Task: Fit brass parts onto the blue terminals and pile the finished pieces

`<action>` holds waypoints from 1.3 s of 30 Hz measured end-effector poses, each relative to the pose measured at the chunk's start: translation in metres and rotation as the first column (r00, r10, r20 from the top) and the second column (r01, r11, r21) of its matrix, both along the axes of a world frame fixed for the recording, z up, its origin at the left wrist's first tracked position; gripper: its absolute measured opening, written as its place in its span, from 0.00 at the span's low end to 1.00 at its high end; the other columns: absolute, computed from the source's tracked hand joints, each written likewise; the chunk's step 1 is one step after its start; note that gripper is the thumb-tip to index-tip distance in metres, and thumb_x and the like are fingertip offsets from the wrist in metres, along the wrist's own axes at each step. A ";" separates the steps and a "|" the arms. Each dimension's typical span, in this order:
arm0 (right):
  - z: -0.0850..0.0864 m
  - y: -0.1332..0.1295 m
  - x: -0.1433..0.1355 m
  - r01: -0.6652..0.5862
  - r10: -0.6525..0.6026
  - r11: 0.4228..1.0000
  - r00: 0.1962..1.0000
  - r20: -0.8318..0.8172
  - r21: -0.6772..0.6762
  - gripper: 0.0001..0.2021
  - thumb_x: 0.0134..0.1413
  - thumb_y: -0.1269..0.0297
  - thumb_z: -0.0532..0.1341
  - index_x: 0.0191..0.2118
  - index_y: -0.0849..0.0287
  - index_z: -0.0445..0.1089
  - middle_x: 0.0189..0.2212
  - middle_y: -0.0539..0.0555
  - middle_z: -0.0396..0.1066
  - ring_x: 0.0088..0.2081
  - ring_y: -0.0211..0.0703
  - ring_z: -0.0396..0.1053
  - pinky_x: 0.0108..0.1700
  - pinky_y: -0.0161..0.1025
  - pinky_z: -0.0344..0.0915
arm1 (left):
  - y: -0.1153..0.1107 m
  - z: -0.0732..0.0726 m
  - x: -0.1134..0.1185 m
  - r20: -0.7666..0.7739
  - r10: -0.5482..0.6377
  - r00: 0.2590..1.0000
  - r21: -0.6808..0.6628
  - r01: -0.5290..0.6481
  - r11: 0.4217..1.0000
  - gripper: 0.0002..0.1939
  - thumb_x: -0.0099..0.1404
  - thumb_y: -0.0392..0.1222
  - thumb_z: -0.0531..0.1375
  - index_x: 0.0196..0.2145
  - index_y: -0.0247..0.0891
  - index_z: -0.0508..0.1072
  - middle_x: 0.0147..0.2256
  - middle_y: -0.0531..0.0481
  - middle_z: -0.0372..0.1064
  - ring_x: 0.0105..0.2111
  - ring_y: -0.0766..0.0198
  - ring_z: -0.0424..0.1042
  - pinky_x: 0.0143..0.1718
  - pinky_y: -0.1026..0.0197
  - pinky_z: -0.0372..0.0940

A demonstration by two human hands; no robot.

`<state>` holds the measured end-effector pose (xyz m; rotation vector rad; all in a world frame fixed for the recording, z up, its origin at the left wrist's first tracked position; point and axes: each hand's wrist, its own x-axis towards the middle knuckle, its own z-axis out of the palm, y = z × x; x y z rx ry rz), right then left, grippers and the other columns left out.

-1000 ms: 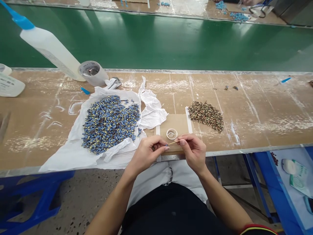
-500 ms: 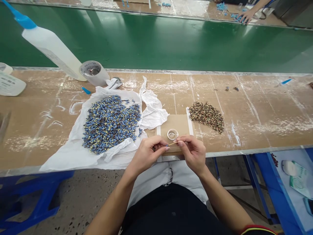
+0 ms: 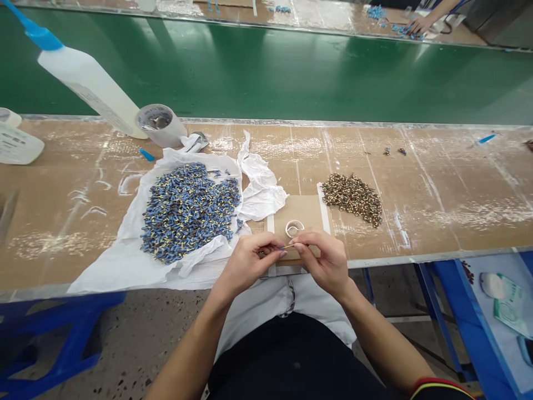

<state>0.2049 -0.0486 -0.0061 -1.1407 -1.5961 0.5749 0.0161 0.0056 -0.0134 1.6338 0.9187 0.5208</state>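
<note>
My left hand [image 3: 255, 260] pinches a tiny blue part [image 3: 283, 248] between thumb and fingertips. In the fingertips of my right hand [image 3: 327, 261] is a thin yellowish stick [image 3: 288, 245], its far end meeting the blue part. Both hands hover over the table's front edge, close together. Just beyond them stands a small round white dish [image 3: 287, 229] on a cardboard piece [image 3: 303, 205]. Left of my hands, a big heap of small blue and yellow parts [image 3: 187, 214] lies on a white cloth [image 3: 120, 258]. To the right is a smaller pile of brownish-gold parts [image 3: 352, 199].
A white bottle with a blue nozzle [image 3: 91, 89] leans beside a wide tape roll [image 3: 169, 133] at back left. Crumpled white cloth [image 3: 260, 189] lies mid-table. Beyond the green strip [image 3: 291, 72], another person's hand [image 3: 420, 25] touches blue parts.
My right hand has shifted slightly left, bringing its fingertips nearer my left hand, so less of the stick shows between them. The other person's hand has moved a little.
</note>
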 end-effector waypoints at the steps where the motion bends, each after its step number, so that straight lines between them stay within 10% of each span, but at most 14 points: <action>1: 0.002 0.001 0.000 -0.018 0.018 1.000 0.999 0.034 0.009 0.06 0.62 0.73 0.60 0.40 0.54 0.71 0.34 0.53 0.76 0.38 0.43 0.74 0.42 0.42 0.70 | 0.000 0.000 0.000 0.000 0.007 1.000 -0.002 -0.007 1.000 0.06 0.65 0.40 0.62 0.35 0.34 0.77 0.31 0.50 0.73 0.29 0.67 0.69 0.30 0.68 0.63; 28: 0.016 0.005 0.005 0.039 -0.036 0.999 0.995 0.089 -0.037 0.04 0.63 0.70 0.59 0.39 0.54 0.71 0.33 0.52 0.75 0.36 0.43 0.73 0.39 0.41 0.69 | 0.001 0.002 0.001 0.036 0.054 0.998 -0.134 -0.048 0.990 0.10 0.63 0.44 0.64 0.32 0.33 0.73 0.27 0.51 0.71 0.24 0.70 0.68 0.23 0.70 0.62; 39: -0.012 0.012 0.016 0.165 -0.152 0.983 0.977 0.147 -0.079 0.07 0.63 0.67 0.59 0.44 0.55 0.73 0.42 0.57 0.72 0.44 0.46 0.72 0.43 0.43 0.70 | 0.002 -0.006 -0.004 0.074 0.075 0.994 -0.152 -0.063 0.986 0.10 0.63 0.45 0.65 0.33 0.34 0.73 0.32 0.49 0.72 0.30 0.66 0.73 0.32 0.66 0.69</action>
